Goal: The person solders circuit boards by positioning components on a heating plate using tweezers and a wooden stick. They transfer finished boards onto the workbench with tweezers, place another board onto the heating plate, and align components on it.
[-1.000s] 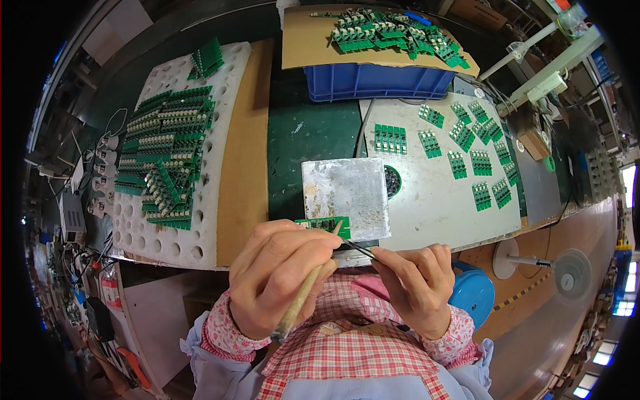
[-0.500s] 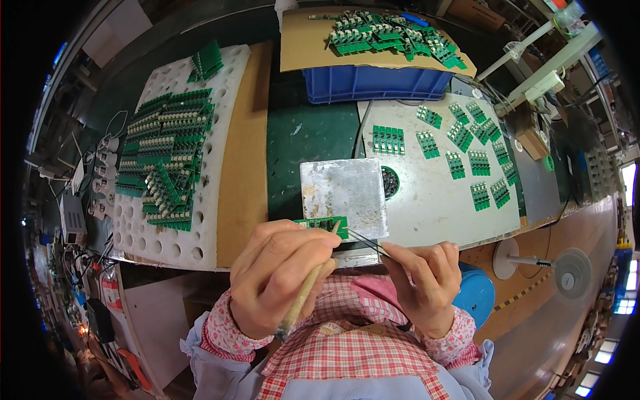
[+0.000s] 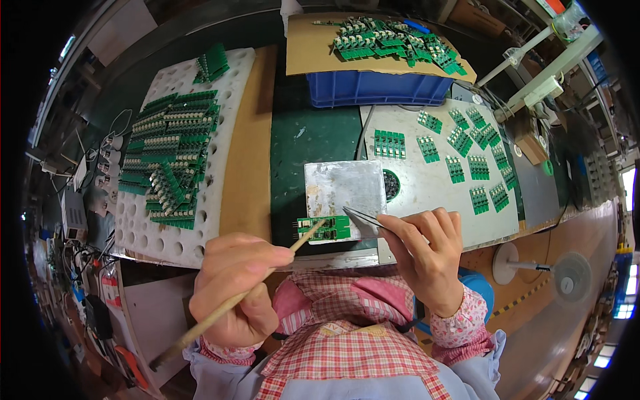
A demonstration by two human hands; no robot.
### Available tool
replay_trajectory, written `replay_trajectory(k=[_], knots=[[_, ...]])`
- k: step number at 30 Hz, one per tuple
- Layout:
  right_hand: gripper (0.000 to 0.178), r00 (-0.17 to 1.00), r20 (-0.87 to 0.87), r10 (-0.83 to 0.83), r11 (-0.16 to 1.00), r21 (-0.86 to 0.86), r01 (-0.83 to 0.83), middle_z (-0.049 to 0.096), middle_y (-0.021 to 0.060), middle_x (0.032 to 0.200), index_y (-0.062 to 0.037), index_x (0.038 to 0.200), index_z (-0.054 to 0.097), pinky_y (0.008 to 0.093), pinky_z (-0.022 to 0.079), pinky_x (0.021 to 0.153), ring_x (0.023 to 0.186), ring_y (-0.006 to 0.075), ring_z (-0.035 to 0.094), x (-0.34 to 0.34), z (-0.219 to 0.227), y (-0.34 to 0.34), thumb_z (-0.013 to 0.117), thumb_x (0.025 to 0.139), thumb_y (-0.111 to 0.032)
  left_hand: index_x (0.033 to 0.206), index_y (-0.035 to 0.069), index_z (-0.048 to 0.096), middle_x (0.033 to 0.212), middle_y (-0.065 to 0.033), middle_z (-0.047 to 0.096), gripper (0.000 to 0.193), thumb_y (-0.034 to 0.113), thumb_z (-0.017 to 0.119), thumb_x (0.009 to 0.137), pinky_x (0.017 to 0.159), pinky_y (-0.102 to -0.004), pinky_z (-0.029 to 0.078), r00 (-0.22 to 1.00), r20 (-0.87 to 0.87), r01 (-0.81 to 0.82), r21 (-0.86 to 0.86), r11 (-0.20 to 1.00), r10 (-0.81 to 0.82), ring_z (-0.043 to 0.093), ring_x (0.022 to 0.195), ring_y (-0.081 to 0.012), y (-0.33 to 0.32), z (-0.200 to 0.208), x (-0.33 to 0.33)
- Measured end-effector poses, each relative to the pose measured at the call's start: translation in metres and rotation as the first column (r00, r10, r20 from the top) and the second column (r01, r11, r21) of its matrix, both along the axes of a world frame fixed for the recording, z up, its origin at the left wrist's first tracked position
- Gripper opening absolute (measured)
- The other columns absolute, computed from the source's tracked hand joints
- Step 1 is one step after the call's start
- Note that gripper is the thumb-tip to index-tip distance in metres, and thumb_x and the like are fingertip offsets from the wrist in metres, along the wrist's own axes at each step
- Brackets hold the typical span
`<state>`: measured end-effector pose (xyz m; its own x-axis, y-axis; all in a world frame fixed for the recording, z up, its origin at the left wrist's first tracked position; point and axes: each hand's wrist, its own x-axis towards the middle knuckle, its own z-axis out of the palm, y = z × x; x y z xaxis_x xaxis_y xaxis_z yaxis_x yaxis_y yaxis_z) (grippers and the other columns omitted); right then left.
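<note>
A small green circuit board lies along the near edge of a scuffed metal block. My left hand is closed round a thin wooden stick; its pointed tip rests on or just over the board's parts, and its dark blunt end slants down to the left. In my right hand is a pair of tweezers, pinched between thumb and fingers. The tweezers' tips hover over the block just beyond the board's right end, apart from the board.
A round dish of small dark parts sits beside the block. Several boards lie on the pale sheet at right. More are stacked on the white foam tray at left and on cardboard over a blue crate.
My left hand has drawn back to the left and down, leaving the stick slanting onto the board, now more exposed. The tweezers' tips have lifted away from the board's right end.
</note>
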<state>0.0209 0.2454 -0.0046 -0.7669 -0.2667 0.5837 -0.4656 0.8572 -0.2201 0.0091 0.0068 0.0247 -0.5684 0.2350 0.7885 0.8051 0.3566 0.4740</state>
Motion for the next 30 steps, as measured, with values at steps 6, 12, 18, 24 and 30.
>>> replay_trajectory(k=[6, 12, 18, 24, 30], knots=[[0.029, 1.0, 0.003, 0.024, 0.999, 0.043, -0.024, 0.052, -0.0025, 0.072, -0.0122, 0.098, 0.068, 0.0318, 0.032, 0.061, 0.067, 0.0146, 0.048, 0.005, 0.009, -0.003, 0.077, 0.071, -0.009, 0.108, 0.0, 0.044, 0.086, -0.0189, 0.064, 0.012, 0.007, 0.042, 0.098, 0.07, -0.0375, 0.051, 0.988, 0.041, -0.151, 0.17, 0.974, 0.146, 0.061, 0.07, -0.0237, -0.017, -0.01, 0.008], [0.03, 1.0, 0.014, 0.016, 0.997, 0.079, -0.017, 0.052, -0.0024, 0.073, -0.0125, 0.1, 0.068, 0.0318, 0.032, 0.062, 0.068, 0.0148, 0.048, 0.012, 0.009, -0.004, 0.077, 0.071, -0.01, 0.108, -0.005, 0.043, 0.087, -0.0221, 0.061, 0.013, 0.002, 0.039, 0.098, 0.066, -0.0332, 0.053, 0.967, 0.065, -0.253, 0.253, 0.934, 0.245, 0.061, 0.07, -0.0243, -0.021, -0.017, 0.009], [0.028, 1.0, 0.023, -0.007, 0.996, 0.087, 0.005, 0.055, -0.0015, 0.076, -0.0117, 0.099, 0.067, 0.0324, 0.033, 0.063, 0.069, 0.0157, 0.049, 0.021, 0.013, -0.007, 0.077, 0.072, -0.01, 0.108, -0.006, 0.042, 0.09, -0.0231, 0.06, 0.014, 0.003, 0.038, 0.099, 0.065, -0.0316, 0.054, 0.959, 0.071, -0.284, 0.265, 0.922, 0.274, 0.061, 0.071, -0.0247, -0.026, -0.018, 0.012], [0.023, 0.974, 0.221, -0.047, 0.971, -0.22, 0.097, 0.064, 0.0061, 0.084, -0.0039, 0.098, 0.065, 0.0309, 0.043, 0.064, 0.07, 0.0198, 0.058, 0.043, 0.008, -0.002, 0.074, 0.077, -0.004, 0.108, -0.007, 0.042, 0.091, -0.0228, 0.061, 0.015, 0.004, 0.038, 0.099, 0.066, -0.0313, 0.053, 0.95, 0.088, -0.313, 0.283, 0.907, 0.3, 0.061, 0.072, -0.0242, -0.032, -0.024, 0.011], [0.017, 0.704, 0.631, 0.326, 0.535, -0.737, 0.413, 0.068, 0.0061, 0.087, 0.0063, 0.103, 0.062, 0.0224, 0.05, 0.071, 0.08, 0.0084, 0.063, 0.061, -0.01, -0.004, 0.063, 0.091, -0.005, 0.106, -0.009, 0.042, 0.09, -0.0221, 0.061, 0.017, 0.006, 0.037, 0.1, 0.066, -0.0311, 0.052, 0.927, 0.101, -0.375, 0.263, 0.889, 0.362, 0.06, 0.071, -0.0229, -0.033, -0.03, 0.01]])
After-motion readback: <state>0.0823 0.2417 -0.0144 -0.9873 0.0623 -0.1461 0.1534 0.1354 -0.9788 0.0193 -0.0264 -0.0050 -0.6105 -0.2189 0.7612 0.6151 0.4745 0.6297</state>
